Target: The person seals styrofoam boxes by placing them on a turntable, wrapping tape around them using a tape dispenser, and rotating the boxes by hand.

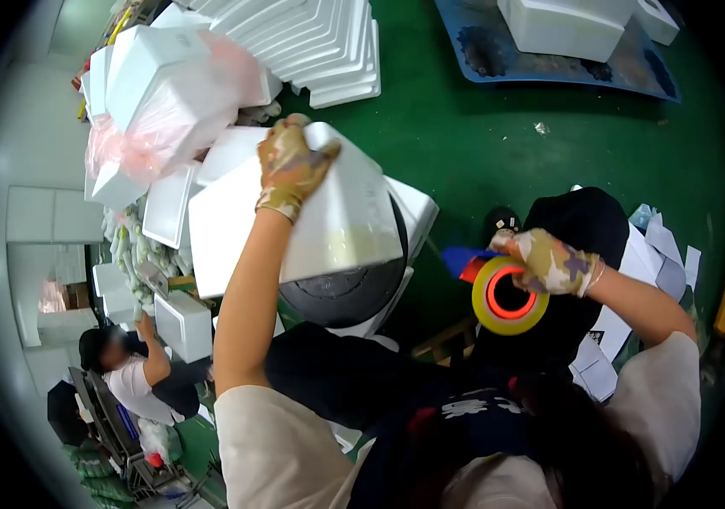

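My left hand (293, 165), in a camouflage-patterned glove, grips the upper edge of a white foam box (345, 199). The box rests tilted on a black round surface (347, 297) in front of my knees, and a band of clear yellowish tape shows near its lower edge. In my right hand (553, 263), gloved the same way, is a tape dispenser (466, 261) with blue and red parts. It carries a roll of yellowish tape (486, 310) around an orange-red core. The dispenser is held apart from the box, over my right leg. My fingers partly hide its handle.
Stacked white foam lids (328, 51) and bagged foam boxes (167, 93) stand at the upper left. A blue tray (540, 72) bears more foam boxes. Pale green vegetables (129, 254) lie at left, near another seated person (137, 382). Paper sheets (596, 365) lie at right.
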{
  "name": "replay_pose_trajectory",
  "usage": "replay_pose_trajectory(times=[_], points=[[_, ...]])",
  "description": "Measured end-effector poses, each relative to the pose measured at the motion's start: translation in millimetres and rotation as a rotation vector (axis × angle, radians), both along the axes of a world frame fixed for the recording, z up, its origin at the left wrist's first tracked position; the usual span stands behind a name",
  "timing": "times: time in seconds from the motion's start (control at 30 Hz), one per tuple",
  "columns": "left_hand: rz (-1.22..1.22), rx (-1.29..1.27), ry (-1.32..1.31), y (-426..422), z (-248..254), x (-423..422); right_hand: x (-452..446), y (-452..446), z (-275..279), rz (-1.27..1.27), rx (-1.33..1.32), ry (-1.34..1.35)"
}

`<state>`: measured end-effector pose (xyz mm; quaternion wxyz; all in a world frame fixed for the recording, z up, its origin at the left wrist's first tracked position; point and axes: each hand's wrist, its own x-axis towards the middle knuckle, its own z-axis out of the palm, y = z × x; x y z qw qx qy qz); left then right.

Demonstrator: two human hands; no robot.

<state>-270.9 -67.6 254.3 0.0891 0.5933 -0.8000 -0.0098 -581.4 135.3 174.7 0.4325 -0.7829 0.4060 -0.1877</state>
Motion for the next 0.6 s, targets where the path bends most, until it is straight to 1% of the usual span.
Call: replay_pose_trajectory(times=[0.03,0.07,0.1,0.13,0.2,0.23,0.27,0.33,0.37,0.4,0.47,0.53,0.57,0.6], points=[[0.040,0.000,-0.016,-12.5,-4.1,5.8,-2.7,5.2,-2.1,0.021,0.060,0.076],[0.083,0.004,-0.032,-21.3,-7.9,10.3,1.0,6.2,9.4,0.045,0.124,0.150],[0.101,-0.033,-0.023,-24.7,-9.3,11.3,1.3,10.1,-9.2,0.031,-0.066,0.007],[0.100,-0.035,-0.027,-28.4,-11.5,12.9,4.2,8.6,-23.8,0.030,-0.068,0.003],[0.163,-0.007,-0.024,-28.0,-5.7,8.4,23.3,-6.0,-23.4,0.096,-0.051,-0.038],[0.173,-0.019,-0.029,-29.6,-6.9,8.9,37.6,-17.0,-15.5,0.165,0.024,0.055],[0.178,-0.023,-0.031,-29.4,-6.4,8.3,54.5,-25.2,-27.0,0.191,-0.013,-0.079],[0.199,-0.033,0.020,-27.3,-4.5,8.9,84.0,-41.9,-52.7,0.213,-0.107,-0.144],[0.180,-0.057,0.007,-28.9,-7.3,11.9,103.6,-53.7,-49.9,0.332,-0.085,-0.188],[0.229,-0.056,0.039,-26.9,-6.2,10.0,126.9,-65.7,-44.1,0.454,-0.064,-0.228],[0.218,-0.086,-0.005,-33.7,-6.4,15.5,185.2,-38.6,-48.0,0.599,-0.133,-0.154],[0.123,-0.244,0.100,-34.6,-16.2,36.2,210.5,-27.6,-65.3,0.418,-0.203,-0.486],[0.022,-0.387,0.234,-18.3,-6.3,33.1,195.0,-31.2,-39.6,0.356,0.118,-0.055],[-0.090,-0.527,0.359,1.6,8.7,21.4,163.8,-29.1,-42.5,0.230,0.027,-0.247]])
